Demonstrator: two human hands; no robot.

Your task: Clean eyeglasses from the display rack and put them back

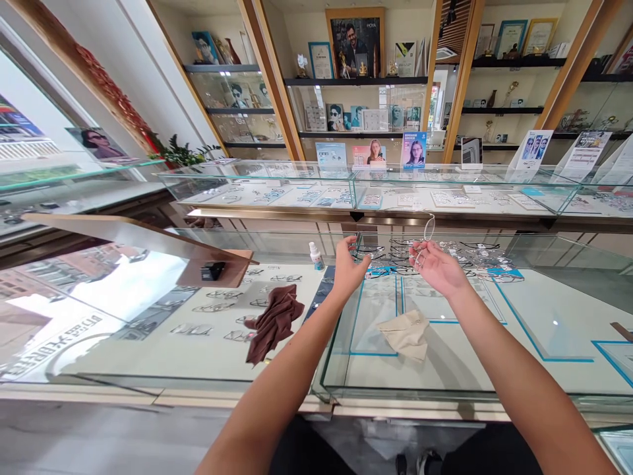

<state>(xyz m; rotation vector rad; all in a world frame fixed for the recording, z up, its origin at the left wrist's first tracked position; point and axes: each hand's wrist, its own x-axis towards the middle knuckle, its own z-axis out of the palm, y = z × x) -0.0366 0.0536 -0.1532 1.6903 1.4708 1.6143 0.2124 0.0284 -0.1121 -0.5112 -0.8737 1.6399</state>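
Over the glass counter, my right hand (440, 267) pinches a pair of thin-rimmed eyeglasses (429, 228), one lens standing up above the fingers. My left hand (350, 267) is apart from it, thumb and fingers spread, nothing in them. It hovers beside several eyeglasses (487, 256) laid in rows along the far side of the counter; parts of these rows are hidden behind both hands. Nearer to me, between my forearms, lies a crumpled beige cloth (405, 335). A dark brown cloth (277, 320) and a white spray bottle (315, 257) are left of my left arm.
A tilted wooden board (123, 234) with a small black object (212, 270) rises at the left. Across the aisle runs another glass showcase (297, 171) with eyewear and upright cards. Shelves with pictures stand behind. The counter's glass front edge (420, 394) is close to me.
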